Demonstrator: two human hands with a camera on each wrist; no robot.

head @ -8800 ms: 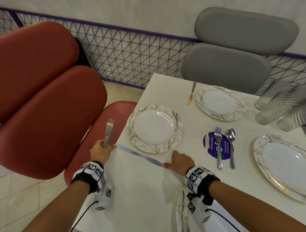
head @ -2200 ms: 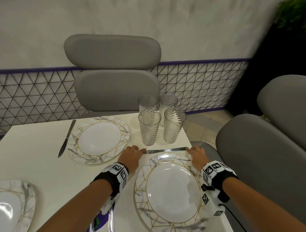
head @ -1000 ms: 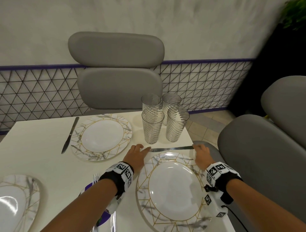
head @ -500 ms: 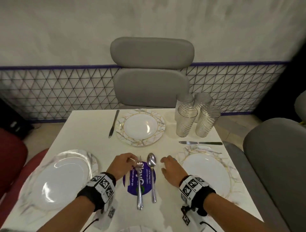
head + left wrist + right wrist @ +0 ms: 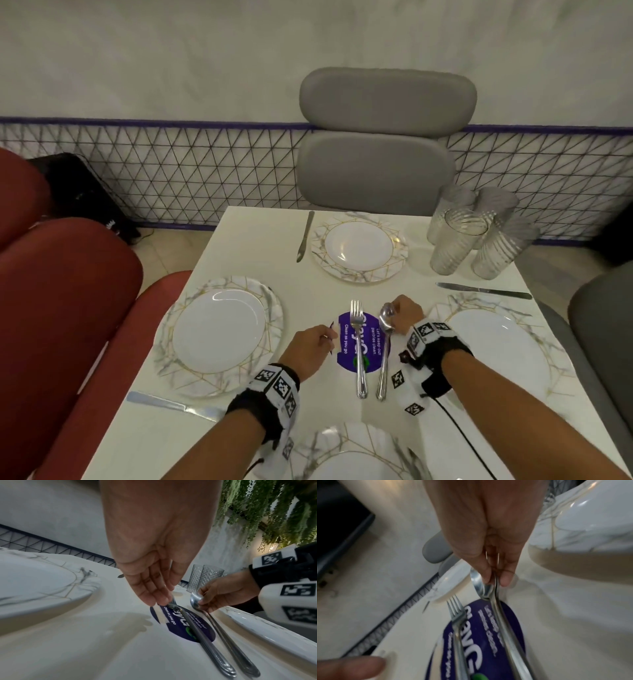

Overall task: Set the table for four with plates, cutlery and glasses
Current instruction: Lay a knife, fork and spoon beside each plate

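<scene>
A fork (image 5: 358, 349) and a spoon (image 5: 384, 349) lie side by side on a purple round sticker (image 5: 346, 346) in the middle of the white table (image 5: 260, 246). My right hand (image 5: 404, 313) pinches the spoon's bowl (image 5: 481, 586) between thumb and fingers (image 5: 506, 580). My left hand (image 5: 317, 342) sits just left of the fork, fingers (image 5: 150, 596) nearly straight with their tips by its head (image 5: 173, 605); the tines (image 5: 454, 606) lie free. Marble-patterned plates stand at the left (image 5: 219, 332), far (image 5: 359, 246), right (image 5: 496, 349) and near (image 5: 349, 459) sides.
Knives lie beside the far plate (image 5: 306, 236), above the right plate (image 5: 483, 291) and below the left plate (image 5: 171, 406). Several ribbed glasses (image 5: 476, 236) cluster at the far right corner. A grey chair (image 5: 376, 154), a red chair (image 5: 61, 291) and another grey chair (image 5: 603, 325) surround the table.
Both hands left the knife above the right plate and came to the centre. The left hand let go of the fork's head and drew left; the right hand took the spoon's bowl.
</scene>
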